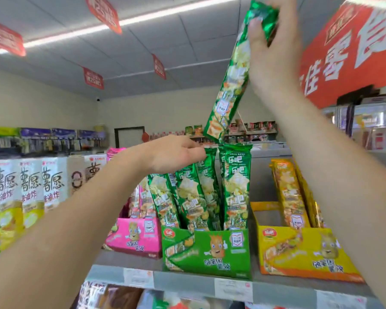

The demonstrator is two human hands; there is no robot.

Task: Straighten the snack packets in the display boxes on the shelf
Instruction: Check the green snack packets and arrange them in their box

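Note:
A green display box (207, 253) stands on the top shelf (187, 279) with several long green snack packets (235, 188) upright in it. My right hand (274, 52) is raised high and holds one green packet (230, 85) by its top end; its lower end hangs just above the packets in the box. My left hand (174, 153) rests on the tops of the leaning green packets (187, 197) at the left of the box, fingers curled over them. A pink box (134, 237) stands to the left and a yellow box (303, 250) with yellow packets (290, 192) to the right.
Tall white and yellow snack boxes (29, 186) fill the shelf further left. A red banner (352, 47) hangs at upper right, above a glass-door cooler (363, 123). Price tags (232, 288) line the shelf edge, with more goods on the shelf below.

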